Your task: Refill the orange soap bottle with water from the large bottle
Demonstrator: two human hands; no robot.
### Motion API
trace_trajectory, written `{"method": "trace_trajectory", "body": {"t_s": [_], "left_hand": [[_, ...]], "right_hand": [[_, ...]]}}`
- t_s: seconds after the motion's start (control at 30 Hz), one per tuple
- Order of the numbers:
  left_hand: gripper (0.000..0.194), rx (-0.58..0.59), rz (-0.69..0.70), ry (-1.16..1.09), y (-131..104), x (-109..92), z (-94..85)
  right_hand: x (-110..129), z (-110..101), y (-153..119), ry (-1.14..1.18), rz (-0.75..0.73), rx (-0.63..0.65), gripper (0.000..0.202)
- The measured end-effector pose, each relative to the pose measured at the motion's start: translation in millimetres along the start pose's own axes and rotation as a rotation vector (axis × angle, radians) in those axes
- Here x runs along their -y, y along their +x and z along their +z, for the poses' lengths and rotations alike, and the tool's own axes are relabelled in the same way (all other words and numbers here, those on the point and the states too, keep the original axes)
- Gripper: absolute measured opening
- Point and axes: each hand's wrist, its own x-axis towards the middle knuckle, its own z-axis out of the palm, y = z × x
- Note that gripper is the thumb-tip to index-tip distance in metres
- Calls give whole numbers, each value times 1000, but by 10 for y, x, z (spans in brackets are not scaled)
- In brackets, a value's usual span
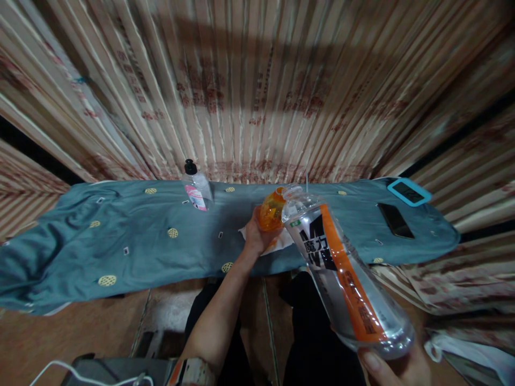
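A large clear bottle [346, 273] with an orange, silver and black label is tilted, its neck up and to the left. My right hand [394, 364] holds it around the base, with the thumb visible and the other fingers mostly hidden. My left hand [259, 234] is closed around a small orange translucent container [272, 210], whose opening meets the neck of the big bottle. Beneath them, a whitish cloth or tissue [284, 241] lies on the green patterned cloth [193, 236]. Any liquid passing between the two is too unclear to tell.
A clear bottle [197, 190] with a black cap and pink label stands left of centre. A black phone [395, 220] and a blue-framed device [409, 192] lie at the right. Pleated curtains [241, 96] rise behind the board. A white cable [92, 379] crosses a grey surface at lower left.
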Motion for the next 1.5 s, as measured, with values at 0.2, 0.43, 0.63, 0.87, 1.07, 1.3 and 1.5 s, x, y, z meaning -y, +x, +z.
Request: {"method": "trace_trajectory", "body": {"t_s": [0.2, 0.43, 0.63, 0.87, 1.07, 1.3, 1.5], "left_hand": [[65, 27, 7, -2, -7, -30, -15], [65, 33, -2, -29, -2, -12, -2], [63, 25, 7, -29, -7, -24, -4], [65, 3, 1, 59, -17, -30, -25], [67, 22, -11, 31, -14, -13, -19], [66, 29, -3, 37, -17, -37, -21], [60, 16, 12, -2, -13, -11, -5]], "right_hand": [[-176, -111, 77, -2, -66, 48, 79], [-322, -228, 152, 37, -33, 165, 82], [-331, -241, 143, 25, -5, 133, 87], [-235, -260, 155, -44, -57, 150, 83], [-293, -297, 164, -14, -45, 213, 87], [-191, -256, 174, -56, -88, 162, 81], [-181, -299, 178, -66, -89, 192, 81]]}}
